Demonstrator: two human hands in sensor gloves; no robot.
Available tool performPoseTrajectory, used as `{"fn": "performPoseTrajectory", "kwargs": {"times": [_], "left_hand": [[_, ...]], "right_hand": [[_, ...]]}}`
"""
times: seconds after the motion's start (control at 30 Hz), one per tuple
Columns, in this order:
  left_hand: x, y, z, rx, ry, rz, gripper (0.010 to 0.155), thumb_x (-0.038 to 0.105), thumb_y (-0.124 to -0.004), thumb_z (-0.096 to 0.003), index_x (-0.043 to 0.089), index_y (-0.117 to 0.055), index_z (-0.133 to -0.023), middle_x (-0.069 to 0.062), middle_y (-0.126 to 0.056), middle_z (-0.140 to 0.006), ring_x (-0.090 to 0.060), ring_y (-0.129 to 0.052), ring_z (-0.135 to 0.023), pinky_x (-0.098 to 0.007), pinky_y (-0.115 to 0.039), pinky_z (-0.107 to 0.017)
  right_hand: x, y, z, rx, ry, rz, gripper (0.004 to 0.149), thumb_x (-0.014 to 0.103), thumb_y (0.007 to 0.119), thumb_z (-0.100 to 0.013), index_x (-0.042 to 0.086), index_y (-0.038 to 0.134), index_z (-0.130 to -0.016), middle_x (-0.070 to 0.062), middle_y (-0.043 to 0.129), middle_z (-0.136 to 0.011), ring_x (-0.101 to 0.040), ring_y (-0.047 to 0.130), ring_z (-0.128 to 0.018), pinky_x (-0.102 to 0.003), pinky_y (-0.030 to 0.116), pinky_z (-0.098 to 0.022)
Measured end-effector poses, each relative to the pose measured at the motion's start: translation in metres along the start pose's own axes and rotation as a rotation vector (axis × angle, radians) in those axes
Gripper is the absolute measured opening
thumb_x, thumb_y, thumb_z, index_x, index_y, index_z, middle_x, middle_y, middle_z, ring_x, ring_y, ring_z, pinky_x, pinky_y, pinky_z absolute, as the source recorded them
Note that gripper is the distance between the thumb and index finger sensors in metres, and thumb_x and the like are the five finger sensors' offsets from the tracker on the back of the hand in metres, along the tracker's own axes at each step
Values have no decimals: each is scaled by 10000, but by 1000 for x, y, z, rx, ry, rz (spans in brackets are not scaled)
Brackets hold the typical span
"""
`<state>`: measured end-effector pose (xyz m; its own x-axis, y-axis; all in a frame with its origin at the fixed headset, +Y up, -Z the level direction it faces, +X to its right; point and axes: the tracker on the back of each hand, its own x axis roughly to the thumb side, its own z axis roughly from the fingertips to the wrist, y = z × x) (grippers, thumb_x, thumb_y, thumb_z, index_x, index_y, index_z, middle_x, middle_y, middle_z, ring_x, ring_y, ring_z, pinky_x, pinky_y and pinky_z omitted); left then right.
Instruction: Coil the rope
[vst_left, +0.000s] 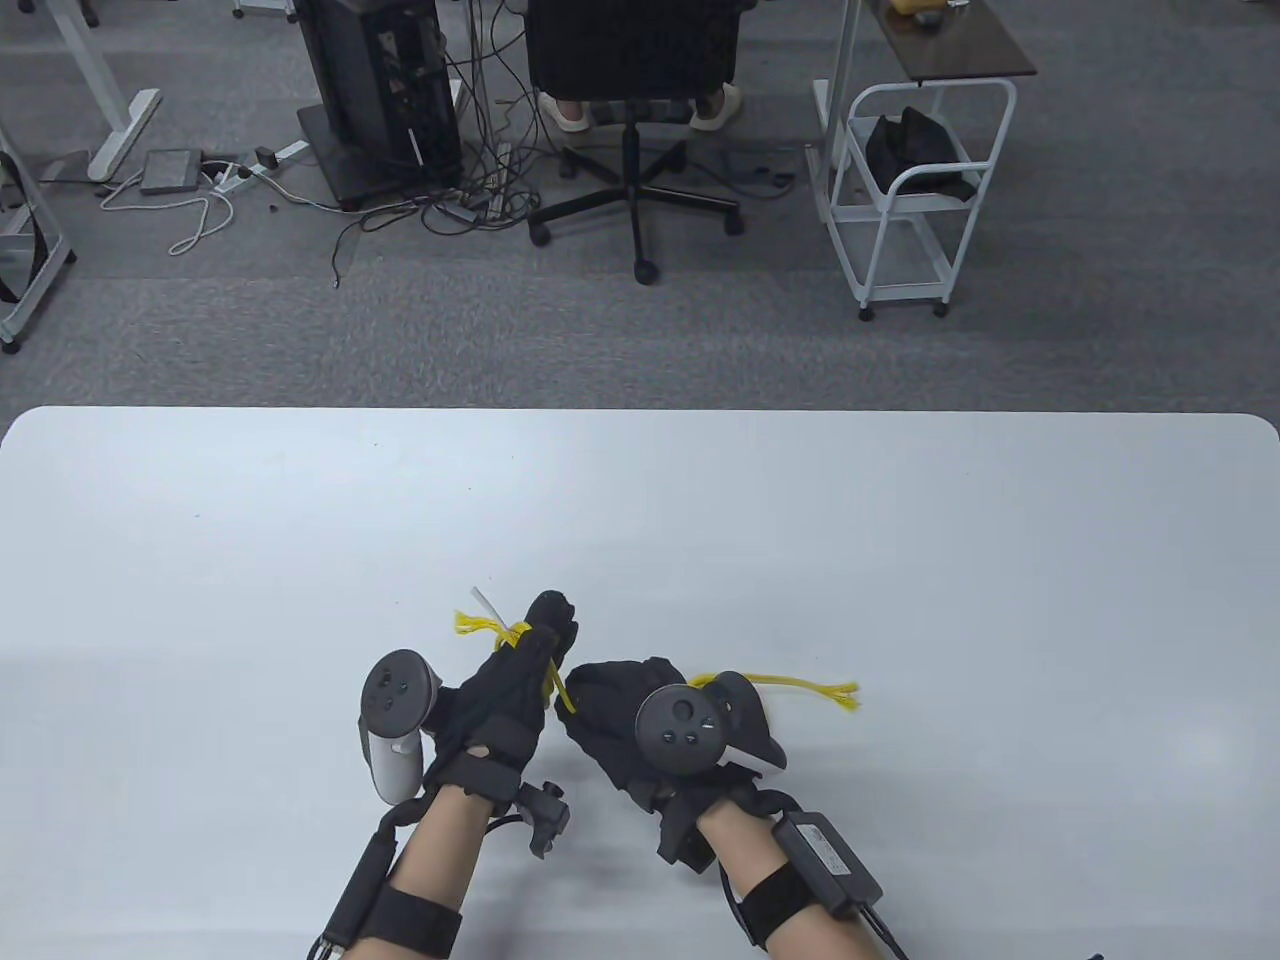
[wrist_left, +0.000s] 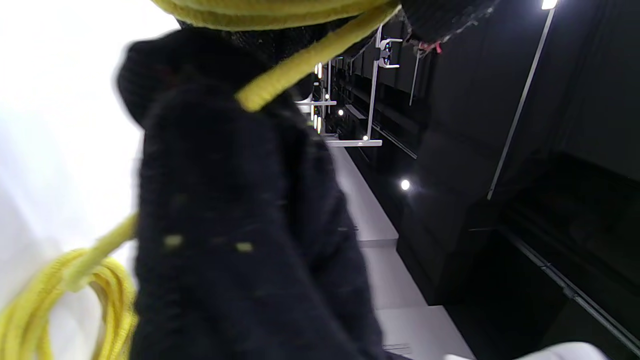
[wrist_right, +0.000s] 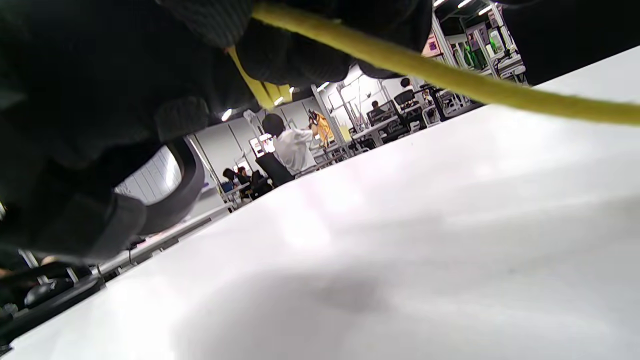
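Note:
A thin yellow rope (vst_left: 553, 684) is wound in several turns around my left hand (vst_left: 520, 665), which is held up over the white table (vst_left: 900, 560). One frayed end (vst_left: 478, 625) sticks out at the left hand's far side, beside a white strip. In the left wrist view the turns (wrist_left: 270, 10) cross my glove and loops (wrist_left: 60, 295) hang at the lower left. My right hand (vst_left: 625, 700) is right of the left hand and grips the rope's other part; its frayed tail (vst_left: 815, 688) trails right. In the right wrist view the rope (wrist_right: 450, 75) runs taut from my fingers.
The table's far edge (vst_left: 640, 410) borders grey carpet. Beyond it stand an office chair (vst_left: 635, 120), a computer tower (vst_left: 385, 90) with cables, and a white cart (vst_left: 915, 190).

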<state>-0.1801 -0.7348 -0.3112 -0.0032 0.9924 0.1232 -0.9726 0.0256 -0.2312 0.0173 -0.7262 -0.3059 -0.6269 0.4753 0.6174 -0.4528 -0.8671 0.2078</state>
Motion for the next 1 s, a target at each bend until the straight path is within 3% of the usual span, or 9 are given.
{"fn": "performPoseTrajectory", "kwargs": {"times": [0.13, 0.33, 0.7, 1.0], "left_hand": [[0, -2, 0, -20, -30, 87, 584, 514, -488, -625, 241, -592, -1131, -112, -566, -1224, -355, -681, -1072, -423, -567, -781], [0, -10, -1, -93, -52, 228, 608, 532, -478, -617, 211, -679, -1093, -144, -740, -1135, -336, -881, -939, -396, -715, -708], [-2, -17, -4, -181, -28, 204, 619, 532, -493, -618, 166, -826, -990, -182, -948, -942, -323, -1047, -706, -386, -824, -558], [-7, -27, -9, -427, 92, 140, 636, 533, -487, -623, 148, -849, -976, -194, -980, -900, -325, -1063, -667, -389, -834, -533]], "right_hand": [[-4, 3, 0, 40, 17, 44, 410, 374, 657, -600, 172, 696, -955, -173, 668, -1056, -474, 696, -923, -772, 453, -658], [-13, 3, 0, 64, 72, 75, 410, 376, 654, -601, 171, 696, -954, -178, 665, -1059, -478, 696, -921, -772, 453, -657], [-26, -4, 3, 34, 168, 168, 418, 383, 656, -599, 156, 699, -948, -179, 665, -1059, -483, 692, -923, -776, 445, -656], [-35, -15, 7, -12, 229, 184, 421, 393, 670, -595, 160, 702, -944, -178, 666, -1058, -484, 694, -921, -776, 445, -656]]}}
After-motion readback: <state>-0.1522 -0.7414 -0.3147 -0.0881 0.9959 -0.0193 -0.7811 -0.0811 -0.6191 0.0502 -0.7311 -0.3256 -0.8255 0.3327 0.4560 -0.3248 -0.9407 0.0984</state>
